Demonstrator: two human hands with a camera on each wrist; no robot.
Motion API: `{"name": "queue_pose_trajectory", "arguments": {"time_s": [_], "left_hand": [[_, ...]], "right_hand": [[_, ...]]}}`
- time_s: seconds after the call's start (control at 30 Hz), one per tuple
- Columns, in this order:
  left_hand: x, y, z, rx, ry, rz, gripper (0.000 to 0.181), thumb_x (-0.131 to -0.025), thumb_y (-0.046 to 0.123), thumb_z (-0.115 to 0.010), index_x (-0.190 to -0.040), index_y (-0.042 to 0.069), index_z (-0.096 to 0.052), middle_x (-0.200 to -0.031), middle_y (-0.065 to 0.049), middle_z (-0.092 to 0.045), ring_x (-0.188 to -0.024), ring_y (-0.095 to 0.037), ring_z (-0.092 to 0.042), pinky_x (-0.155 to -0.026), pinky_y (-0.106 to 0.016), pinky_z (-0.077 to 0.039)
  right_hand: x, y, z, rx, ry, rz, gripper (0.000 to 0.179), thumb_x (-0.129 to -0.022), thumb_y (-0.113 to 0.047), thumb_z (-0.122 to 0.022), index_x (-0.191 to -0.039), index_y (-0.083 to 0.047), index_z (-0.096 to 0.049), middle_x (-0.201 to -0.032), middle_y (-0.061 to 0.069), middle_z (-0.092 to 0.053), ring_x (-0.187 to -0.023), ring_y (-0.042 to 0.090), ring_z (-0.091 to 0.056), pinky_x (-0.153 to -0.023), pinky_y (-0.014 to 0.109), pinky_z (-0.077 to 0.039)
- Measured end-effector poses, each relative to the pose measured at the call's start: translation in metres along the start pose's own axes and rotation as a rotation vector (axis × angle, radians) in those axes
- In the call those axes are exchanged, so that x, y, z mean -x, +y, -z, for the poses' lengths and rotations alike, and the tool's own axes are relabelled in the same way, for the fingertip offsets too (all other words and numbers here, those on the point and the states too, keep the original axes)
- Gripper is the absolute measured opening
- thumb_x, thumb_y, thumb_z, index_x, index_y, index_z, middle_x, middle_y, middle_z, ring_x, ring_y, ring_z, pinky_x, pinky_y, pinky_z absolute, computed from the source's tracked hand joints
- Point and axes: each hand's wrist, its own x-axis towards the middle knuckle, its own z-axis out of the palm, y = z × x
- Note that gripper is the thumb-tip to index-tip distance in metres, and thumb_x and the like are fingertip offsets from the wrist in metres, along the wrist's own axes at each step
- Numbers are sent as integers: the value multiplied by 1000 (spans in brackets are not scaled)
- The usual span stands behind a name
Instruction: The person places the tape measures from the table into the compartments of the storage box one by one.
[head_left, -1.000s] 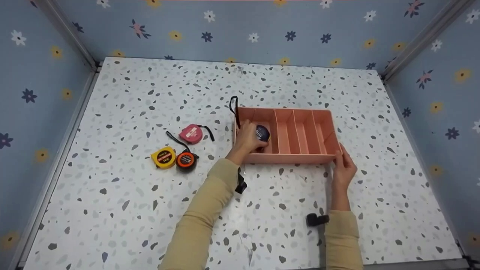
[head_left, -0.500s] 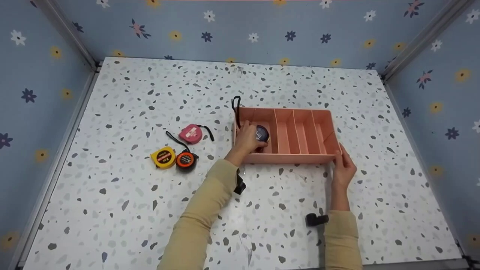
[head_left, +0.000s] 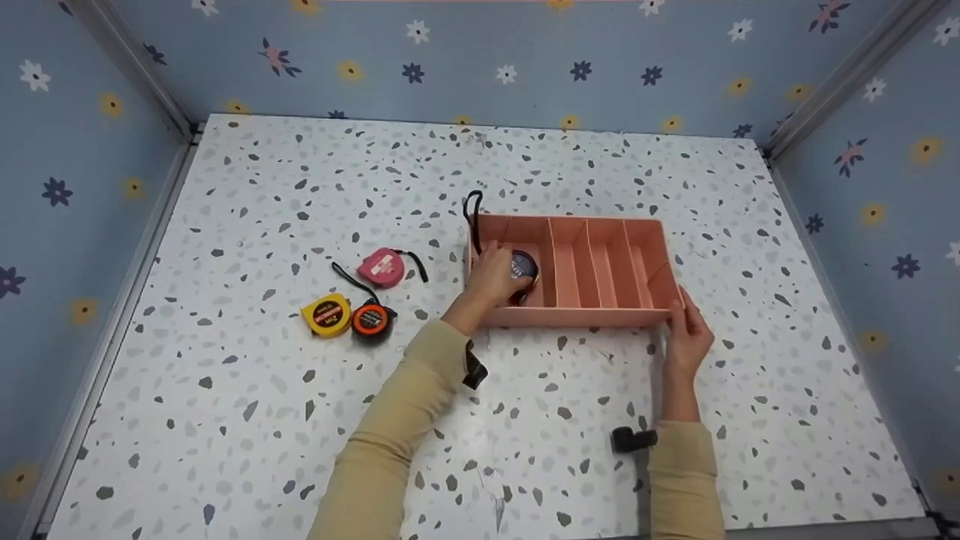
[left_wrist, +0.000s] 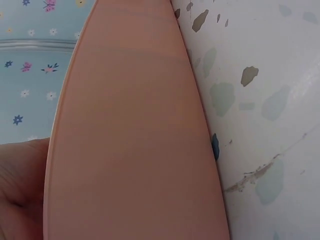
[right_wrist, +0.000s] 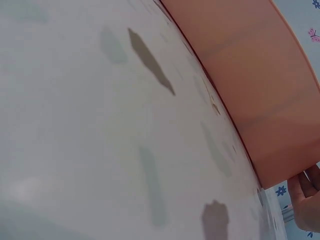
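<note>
In the head view, my left hand (head_left: 491,277) reaches into the wide left compartment of a pink divided box (head_left: 570,319). It holds a round dark-blue tape measure (head_left: 524,268) low in that compartment, thumb along its near side; the fingers partly cover it. A black wrist strap (head_left: 473,210) pokes up over the box's back left corner; where it joins is hidden. My right hand (head_left: 686,341) grips the front right corner of the box, thumb at the front and fingers along the right side. In the left wrist view, the box's front wall (left_wrist: 130,125) hides most of the hand.
Left of the box lie a pink tape measure (head_left: 382,268), a yellow one (head_left: 328,315) and a black-and-orange one (head_left: 372,321). Narrower compartments (head_left: 609,274) fill the box's right part. The speckled table (head_left: 555,465) meets flowered walls (head_left: 487,60) on three sides.
My left forearm has shifted slightly left, and its thumb has drawn back a little along the tape measure. The strap has tipped slightly right. My right hand and the box stay put.
</note>
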Motion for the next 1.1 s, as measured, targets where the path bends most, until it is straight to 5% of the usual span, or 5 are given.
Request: {"name": "queue_pose_trajectory", "arguments": {"time_s": [0.3,0.8,1.1], "left_hand": [[10,-2,13,68,23,-26,63,-79,29,-66,-127,-6,-43,-125,-18,-47,-115,-27,-43,-95,-36,-34],[27,-9,32,271,95,-59,44,-81,17,-64,-117,-5,-54,-106,-17,-57,-93,-26,-55,-79,-32,-44],[43,-12,39,305,166,-107,35,-81,15,-64,-112,-1,-59,-100,-13,-59,-86,-23,-58,-73,-29,-46]], "right_hand": [[-1,1,0,5,13,-27,38,-78,-26,-66,-113,-12,-62,-115,4,-59,-104,16,-55,-81,24,-46],[0,-1,0,12,-1,-35,37,-79,-28,-66,-113,-15,-63,-116,3,-58,-105,16,-54,-82,25,-45],[0,0,1,-10,-10,-22,36,-78,-27,-66,-112,-15,-63,-115,4,-59,-105,17,-54,-81,24,-45]]}}
